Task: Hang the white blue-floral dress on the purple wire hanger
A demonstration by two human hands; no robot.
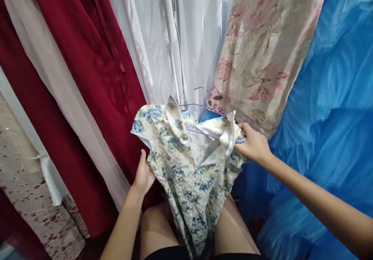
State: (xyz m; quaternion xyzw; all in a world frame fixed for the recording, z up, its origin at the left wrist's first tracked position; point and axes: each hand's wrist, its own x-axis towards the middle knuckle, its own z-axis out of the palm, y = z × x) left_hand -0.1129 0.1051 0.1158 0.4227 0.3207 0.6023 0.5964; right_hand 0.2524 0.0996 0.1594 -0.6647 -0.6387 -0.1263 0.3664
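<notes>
A white dress [186, 174] with a blue, green and yellow floral print hangs in front of me, its collar standing up and its lower part narrowing between my thighs. Inside its neckline runs a thin purple hanger [190, 105], whose metal hook is free above the collar. My right hand [253, 143] pinches the dress at the right shoulder, thumb on top. At the left side edge, below the armhole, my left hand [144, 174] holds the fabric with its thumb raised and its fingers hidden behind the cloth.
Long garments hang close ahead: dark red gowns [78, 58], a white satin gown [198, 38], a beige dress with pink flowers [262, 50] and a ruffled blue tulle gown [335, 135]. A sequined beige dress [26, 182] hangs at far left. My thighs [159, 229] are below.
</notes>
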